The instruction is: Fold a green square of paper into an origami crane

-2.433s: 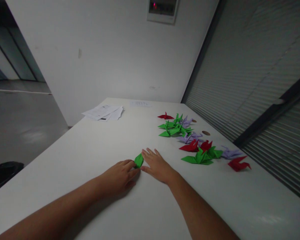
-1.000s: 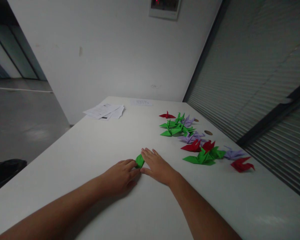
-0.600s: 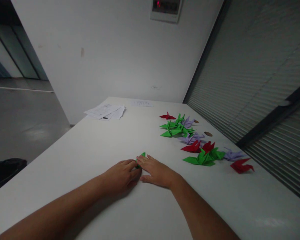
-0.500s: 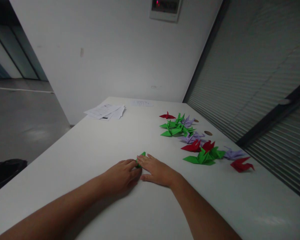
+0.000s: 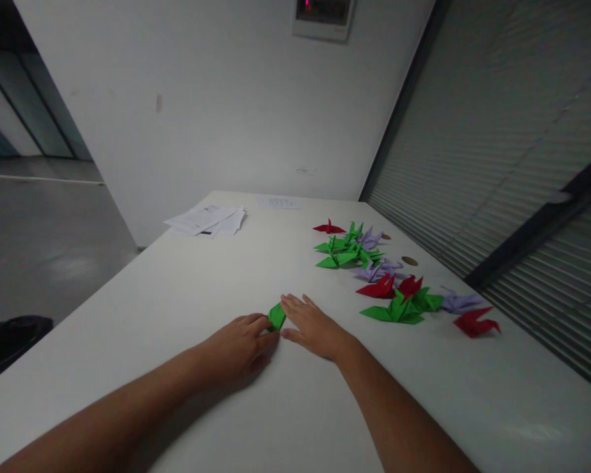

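A small folded piece of green paper (image 5: 276, 317) lies on the white table (image 5: 217, 407) between my two hands. My left hand (image 5: 243, 341) is closed on its left edge, fingers bent and thumb near its lower corner. At its right edge rests my right hand (image 5: 312, 327), open, with the fingers stretched out and the thumb apart. The fingertips of that hand are at the paper's upper right side; whether they press on it I cannot tell.
Folded paper cranes in green (image 5: 398, 309), red (image 5: 477, 323) and purple (image 5: 460, 302) lie along the table's right side. Printed sheets (image 5: 207, 219) are at the far left. A black-lined bin (image 5: 14, 338) stands left of the table. Window blinds (image 5: 473, 164) border the right.
My right hand has slid off the top of the green paper to its right side, so more of the paper shows. My left hand has stayed in place.
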Action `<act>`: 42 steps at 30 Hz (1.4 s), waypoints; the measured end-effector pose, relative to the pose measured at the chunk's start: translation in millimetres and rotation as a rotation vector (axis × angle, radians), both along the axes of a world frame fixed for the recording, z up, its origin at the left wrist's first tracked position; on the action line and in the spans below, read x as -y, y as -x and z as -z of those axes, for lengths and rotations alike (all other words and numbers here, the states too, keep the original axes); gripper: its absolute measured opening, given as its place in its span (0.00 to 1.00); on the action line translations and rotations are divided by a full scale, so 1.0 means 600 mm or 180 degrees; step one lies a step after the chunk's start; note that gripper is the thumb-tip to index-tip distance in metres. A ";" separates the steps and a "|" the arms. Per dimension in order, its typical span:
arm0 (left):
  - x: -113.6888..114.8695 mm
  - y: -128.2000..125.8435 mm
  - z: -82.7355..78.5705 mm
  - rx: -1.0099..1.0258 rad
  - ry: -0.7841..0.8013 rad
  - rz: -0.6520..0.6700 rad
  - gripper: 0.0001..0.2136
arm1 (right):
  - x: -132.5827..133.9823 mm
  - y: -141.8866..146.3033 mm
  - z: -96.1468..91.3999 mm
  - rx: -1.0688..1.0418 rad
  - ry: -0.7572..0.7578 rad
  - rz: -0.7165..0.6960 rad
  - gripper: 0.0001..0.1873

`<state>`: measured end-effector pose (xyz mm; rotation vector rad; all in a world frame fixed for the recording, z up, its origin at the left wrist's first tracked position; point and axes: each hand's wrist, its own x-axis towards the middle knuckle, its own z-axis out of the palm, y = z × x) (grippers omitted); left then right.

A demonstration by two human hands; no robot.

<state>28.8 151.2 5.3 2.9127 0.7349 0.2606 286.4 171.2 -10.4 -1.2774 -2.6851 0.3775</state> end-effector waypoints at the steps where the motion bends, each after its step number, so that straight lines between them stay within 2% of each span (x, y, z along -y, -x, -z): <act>1: 0.001 0.000 -0.001 0.0014 0.0016 -0.0016 0.21 | 0.000 0.001 0.000 -0.0045 -0.0044 0.0023 0.36; 3: 0.002 -0.001 -0.002 0.0065 0.0065 -0.0061 0.20 | 0.001 0.007 -0.001 -0.0289 -0.0239 0.0093 0.31; 6: 0.004 -0.001 -0.003 0.0186 0.0134 -0.0111 0.20 | 0.007 0.023 -0.007 -0.0842 -0.0649 0.0248 0.17; 8: 0.004 0.000 -0.002 0.0252 0.0168 -0.0114 0.21 | 0.014 0.036 -0.010 -0.1042 -0.0699 0.0258 0.10; 11: 0.001 0.002 0.001 0.0382 0.0230 -0.0103 0.23 | 0.023 0.052 -0.008 -0.1159 -0.0504 0.0223 0.09; 15: -0.011 0.005 0.009 0.0761 0.0451 -0.0089 0.20 | 0.026 0.059 -0.002 -0.1143 -0.0313 0.0329 0.08; 17: -0.020 0.005 0.018 0.1024 0.0575 -0.0386 0.20 | 0.025 0.059 -0.001 -0.1162 -0.0329 0.0370 0.07; 19: -0.029 0.003 0.028 0.1228 0.0568 -0.0906 0.19 | 0.023 0.058 -0.001 -0.1162 -0.0381 0.0366 0.06; 21: -0.036 -0.002 0.036 0.1217 0.0578 -0.1198 0.18 | 0.022 0.059 -0.001 -0.1147 -0.0402 0.0366 0.06; 25: -0.042 -0.016 0.040 0.1263 0.0789 -0.1224 0.16 | 0.024 0.065 -0.004 -0.1151 -0.0375 0.0407 0.07; 27: -0.043 -0.022 0.039 0.1538 0.1090 -0.1238 0.16 | 0.026 0.068 -0.007 -0.1165 -0.0355 0.0463 0.06; 30: -0.046 -0.027 0.039 0.2170 0.1873 -0.1156 0.17 | 0.027 0.072 -0.010 -0.1189 -0.0335 0.0557 0.05; 34: -0.047 -0.032 0.038 0.3096 0.2804 -0.1141 0.11 | 0.024 0.076 -0.008 -0.1289 -0.0377 0.0583 0.06; 39: -0.042 -0.034 0.028 0.3996 0.3436 -0.1358 0.14 | 0.025 0.083 -0.004 -0.1715 -0.0343 0.0475 0.09; 42: -0.042 -0.032 0.022 0.4329 0.3632 -0.1375 0.17 | 0.029 0.085 -0.008 -0.1970 -0.0422 0.0351 0.10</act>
